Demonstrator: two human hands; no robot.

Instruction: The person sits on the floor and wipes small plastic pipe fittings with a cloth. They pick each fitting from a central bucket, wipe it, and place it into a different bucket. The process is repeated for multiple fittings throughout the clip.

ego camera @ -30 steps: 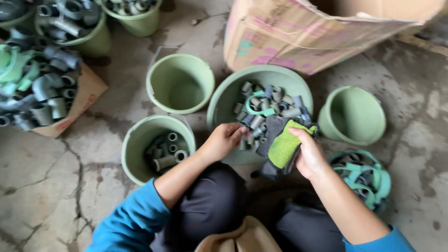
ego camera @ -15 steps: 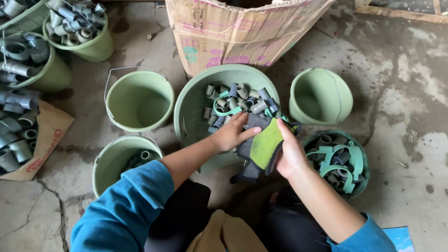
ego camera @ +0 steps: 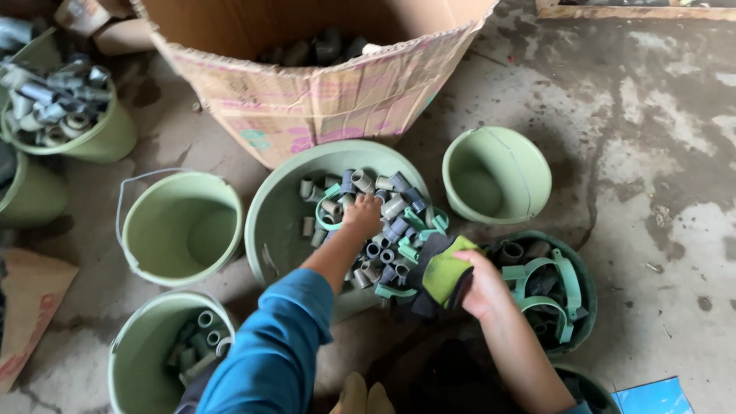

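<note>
At centre frame, on rough, stained grey concrete floor (ego camera: 659,192): wide pale green plastic basin (ego camera: 280,218), smooth-walled and round, holding a heap of short grey plastic pipe fittings (ego camera: 383,230), stubby hollow cylinders, mixed with a few curved green plastic clamps (ego camera: 414,249). Left hand (ego camera: 362,217), at the end of a blue sleeve, pressed down into that heap, fingers curled among the fittings; whether closed on one cannot be told, fingertips hidden. Right hand (ego camera: 483,285) at the basin's lower right rim, clenched around a bunched black and yellow-green fabric glove (ego camera: 441,272), soft and crumpled.

Above the basin, large brown corrugated cardboard box (ego camera: 322,84) with torn, frayed edges; dark pipe pieces dimly visible inside, hard to make out. Right of the basin, small pale green plastic bucket (ego camera: 497,175), round, nothing visible inside. Below that, dark green round tub (ego camera: 579,307) with green clamps and dark fittings, partly covered by the right forearm. Left of the basin, pale green bucket with a thin wire handle (ego camera: 180,230), nothing visible inside. Lower left, another pale green bucket (ego camera: 142,356) with a few grey fittings at the bottom, partly hidden behind the blue sleeve. Upper left, green bucket heaped with grey fittings (ego camera: 73,115); one more bucket cut off at the left edge.
</note>
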